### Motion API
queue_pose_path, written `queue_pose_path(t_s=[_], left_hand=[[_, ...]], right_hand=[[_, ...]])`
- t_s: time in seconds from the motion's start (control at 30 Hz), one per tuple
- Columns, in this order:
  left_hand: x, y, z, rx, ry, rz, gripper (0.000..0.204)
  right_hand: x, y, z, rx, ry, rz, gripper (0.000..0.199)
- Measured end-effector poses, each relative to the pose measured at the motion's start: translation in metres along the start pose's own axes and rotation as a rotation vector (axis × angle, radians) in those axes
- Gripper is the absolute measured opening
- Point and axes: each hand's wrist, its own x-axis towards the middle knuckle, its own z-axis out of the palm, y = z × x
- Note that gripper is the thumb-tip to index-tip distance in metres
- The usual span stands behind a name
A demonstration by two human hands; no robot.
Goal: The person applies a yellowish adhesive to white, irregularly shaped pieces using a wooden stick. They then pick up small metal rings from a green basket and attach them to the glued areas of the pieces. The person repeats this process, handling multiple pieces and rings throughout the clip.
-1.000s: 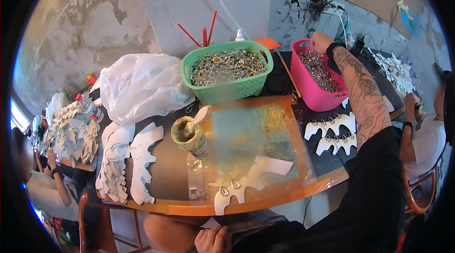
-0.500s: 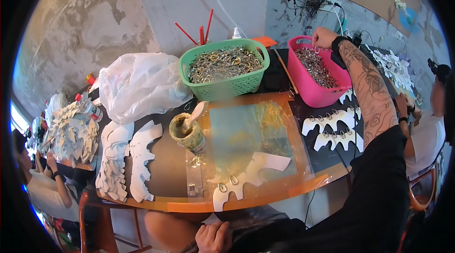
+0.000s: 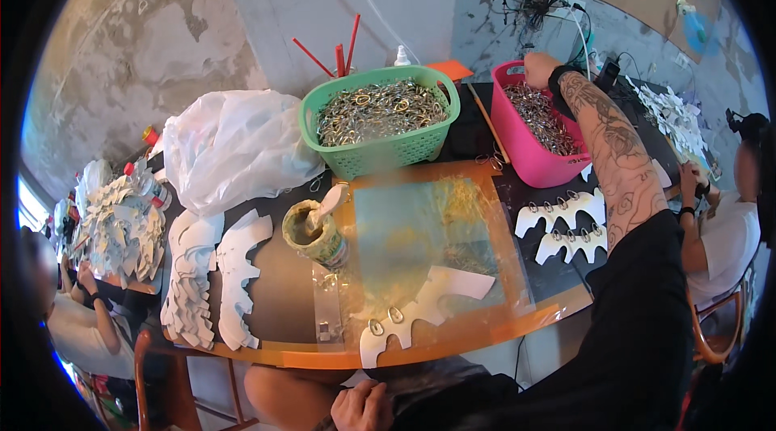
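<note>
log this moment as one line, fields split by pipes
right hand: over pink basket of metal loops, grip hidden | left hand: off table, loosely curled | white scalloped piece: at near table edge

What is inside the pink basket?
The pink basket holds a heap of small metal loops, with the right hand at its far end. The heap hides the bottom; the right forearm covers part of the right side.

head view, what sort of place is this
Probably a small handcraft workshop: a pink basket holds many small metal pieces, white cut-outs lie stacked on the table, and other people sit on either side.
</note>
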Motion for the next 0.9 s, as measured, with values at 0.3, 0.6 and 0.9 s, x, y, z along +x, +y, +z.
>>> queue_pose_path(t_s=[0.3, 0.6, 0.9], left_hand=[[0.002, -0.005, -0.003, 0.004, 0.016, 0.014, 0.018], [-0.023, -0.025, 0.014, -0.038, 0.007, 0.093, 0.030], [-0.006, 0.005, 0.016, -0.201, -0.071, 0.284, 0.037]], right_hand=[[-0.011, 0.001, -0.005, 0.029, 0.068, -0.232, 0.010], [-0.104, -0.089, -0.093, 0.416, 0.139, -0.424, 0.021], [-0.224, -0.229, -0.002, 0.399, -0.360, -0.644, 0.019]])
